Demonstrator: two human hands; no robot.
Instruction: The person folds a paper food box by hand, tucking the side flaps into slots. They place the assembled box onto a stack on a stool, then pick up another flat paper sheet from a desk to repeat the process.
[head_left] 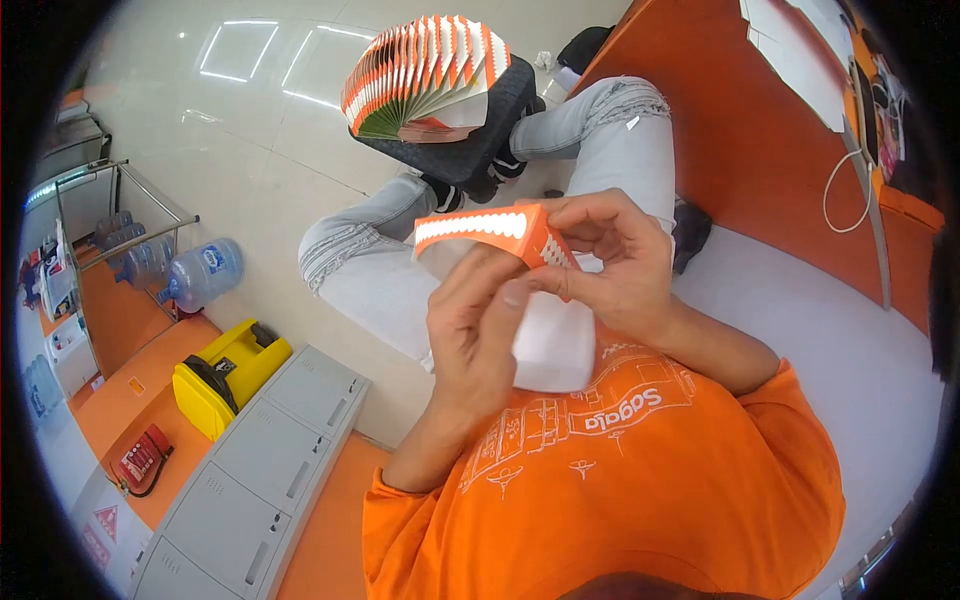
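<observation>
An orange-and-white folded paper piece [475, 228] is held above the lap, pinched at its right-hand corner between the thumb and fingers of the right hand [612, 262]. Its underside is met by the curled fingers of the left hand [475, 325], partly hidden. A fanned paper stack [428, 80] is supported by a black stool [450, 150].

Single head-worn view, looking steeply down, close

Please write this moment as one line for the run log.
right hand: pinching orange-and-white folded paper | left hand: at same paper, grip unclear | fanned paper: on black stool
</observation>
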